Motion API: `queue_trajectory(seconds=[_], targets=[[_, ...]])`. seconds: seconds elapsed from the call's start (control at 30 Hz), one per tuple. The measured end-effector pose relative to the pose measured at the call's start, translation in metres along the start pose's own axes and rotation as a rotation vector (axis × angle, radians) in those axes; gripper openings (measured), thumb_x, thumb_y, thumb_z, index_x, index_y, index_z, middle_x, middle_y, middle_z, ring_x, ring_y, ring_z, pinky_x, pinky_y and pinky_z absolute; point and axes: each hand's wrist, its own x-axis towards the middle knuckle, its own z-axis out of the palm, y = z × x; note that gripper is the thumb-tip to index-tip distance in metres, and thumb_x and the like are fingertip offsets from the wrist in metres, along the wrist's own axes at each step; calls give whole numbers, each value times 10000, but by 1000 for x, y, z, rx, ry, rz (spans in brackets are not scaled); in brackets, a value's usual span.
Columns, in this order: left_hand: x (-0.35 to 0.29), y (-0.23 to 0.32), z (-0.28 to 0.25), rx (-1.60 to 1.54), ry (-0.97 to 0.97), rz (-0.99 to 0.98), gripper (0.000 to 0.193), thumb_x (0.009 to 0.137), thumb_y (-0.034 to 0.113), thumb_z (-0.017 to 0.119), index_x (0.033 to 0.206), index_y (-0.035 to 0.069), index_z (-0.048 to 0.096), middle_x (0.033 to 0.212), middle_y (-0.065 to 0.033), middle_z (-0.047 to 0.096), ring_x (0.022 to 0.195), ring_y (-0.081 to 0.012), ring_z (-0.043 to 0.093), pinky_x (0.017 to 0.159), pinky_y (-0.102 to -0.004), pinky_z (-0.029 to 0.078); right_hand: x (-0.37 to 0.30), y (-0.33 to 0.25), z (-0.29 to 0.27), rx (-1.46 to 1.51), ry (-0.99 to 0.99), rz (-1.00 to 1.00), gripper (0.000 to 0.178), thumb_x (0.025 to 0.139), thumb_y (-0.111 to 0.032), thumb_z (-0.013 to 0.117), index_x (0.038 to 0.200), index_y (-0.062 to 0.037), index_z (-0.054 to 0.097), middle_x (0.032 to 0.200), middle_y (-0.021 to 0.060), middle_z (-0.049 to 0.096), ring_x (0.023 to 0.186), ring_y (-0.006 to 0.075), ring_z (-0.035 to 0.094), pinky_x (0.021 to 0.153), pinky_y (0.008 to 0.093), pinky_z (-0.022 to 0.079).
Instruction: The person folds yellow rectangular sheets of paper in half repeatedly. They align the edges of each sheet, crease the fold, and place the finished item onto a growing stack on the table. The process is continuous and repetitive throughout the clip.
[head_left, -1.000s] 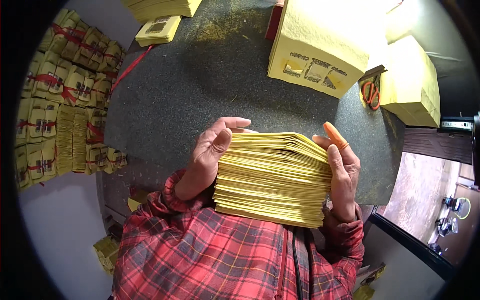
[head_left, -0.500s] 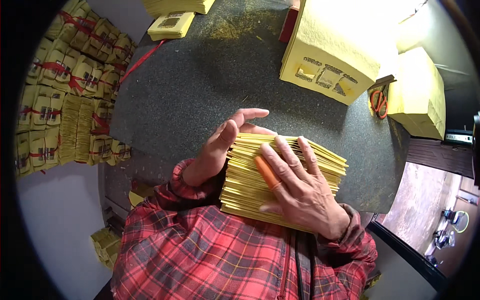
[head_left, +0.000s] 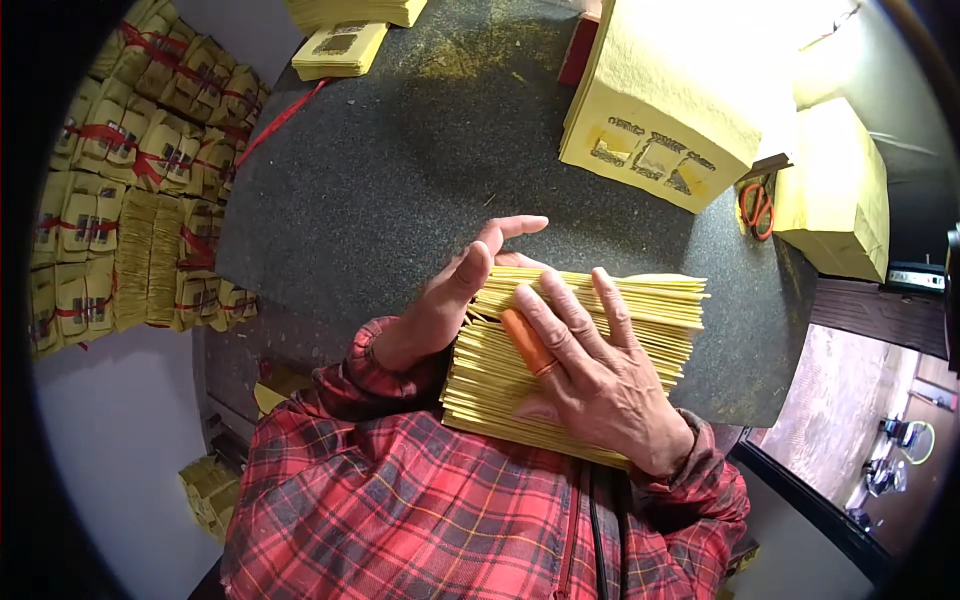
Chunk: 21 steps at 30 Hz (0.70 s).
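Note:
A thick stack of folded yellow paper [head_left: 490, 385] stands on its edge at the near side of the dark table, against my front, with many folds facing up. My right hand [head_left: 610, 390] lies flat across the top of it, fingers spread; an orange finger cot [head_left: 526, 340] covers one finger. At the stack's far left corner, my left hand [head_left: 445, 300] presses its palm side to the paper, thumb up and fingers stretched out. Some of its fingers are hidden behind the stack. The far sheets stick out to the right of the others, and a narrow gap shows at the left.
Across the dark speckled table [head_left: 340, 200] stands a large yellow paper block [head_left: 660, 110] with printed cut-out windows. Red-handled scissors [head_left: 757, 210] lie beside it, near another yellow block [head_left: 835, 190]. A small paper pile [head_left: 342, 50] and red ribbon [head_left: 280, 125] sit far left. Tied bundles [head_left: 140, 150] are stacked at left.
My left hand has moved slightly right, and the far sheets have slid right with it. A gap has opened near the stack's left side. My right hand has shifted a little left.

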Motion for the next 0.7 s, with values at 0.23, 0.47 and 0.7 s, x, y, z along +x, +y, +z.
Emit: queue_trajectory(seconds=[0.23,0.47,0.7], targets=[[1,3,-2,-59,-47,-14,893,1081,729,358,1637,33,301,1327,-187,685,1219,-201,670,1029,-349,554,-5,17,-3,-11,70,3,773,909,-540,731,1463,-13,622,1621,219,490,1522,409,458,1272,682,281],[0,-4,-12,-10,87,-30,909,1078,749,277,1552,-13,426,1175,-235,764,1199,-334,716,1068,-490,562,-69,127,17,1022,660,594,879,1101,-703,350,1461,53,616,1250,270,755,1162,341,745,1123,477,520],[-7,-12,2,-49,128,-46,967,1044,800,249,1555,-8,392,1288,-271,709,1210,-325,714,1047,-461,588,-76,58,66,1614,776,852,1106,995,-866,312,1552,71,497,1292,304,725,1128,323,749,999,428,608]])
